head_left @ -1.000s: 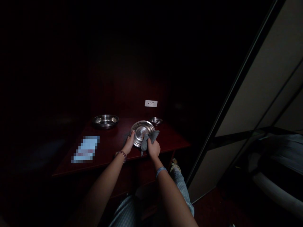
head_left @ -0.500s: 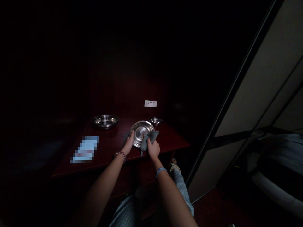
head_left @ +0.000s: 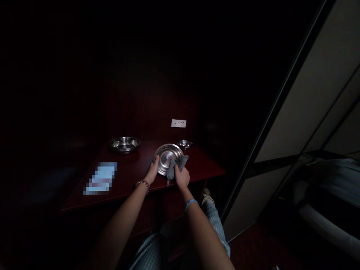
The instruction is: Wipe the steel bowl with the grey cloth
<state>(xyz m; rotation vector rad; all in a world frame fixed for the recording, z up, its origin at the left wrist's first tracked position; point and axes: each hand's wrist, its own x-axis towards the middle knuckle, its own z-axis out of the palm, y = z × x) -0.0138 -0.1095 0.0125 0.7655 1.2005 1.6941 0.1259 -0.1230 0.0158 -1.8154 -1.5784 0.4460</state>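
Right now a shiny stainless steel plate (head_left: 168,159) is being held tilted, its rim gripped at 7 o'clock by the left hand (head_left: 152,171), and a crumpled grey cloth (head_left: 177,165) is pressed on at 4 o'clock by the right hand (head_left: 181,177).

One left hand (head_left: 152,171), one right hand (head_left: 181,177). Three steel dishes: one plate (head_left: 165,156) at the hands, one large bowl (head_left: 124,144) ahead-left, one small bowl (head_left: 185,144) ahead-right. One gray cloth (head_left: 177,167) in the right hand, one pixelated sheet (head_left: 100,179) left of the hands, one wall socket (head_left: 178,123) far ahead.

We mark a gap of dark red tabletop (head_left: 132,165) between the wide steel basin (head_left: 124,144) and the round steel plate (head_left: 165,155). Behind the plate, a small steel bowl (head_left: 185,144) obstructs.
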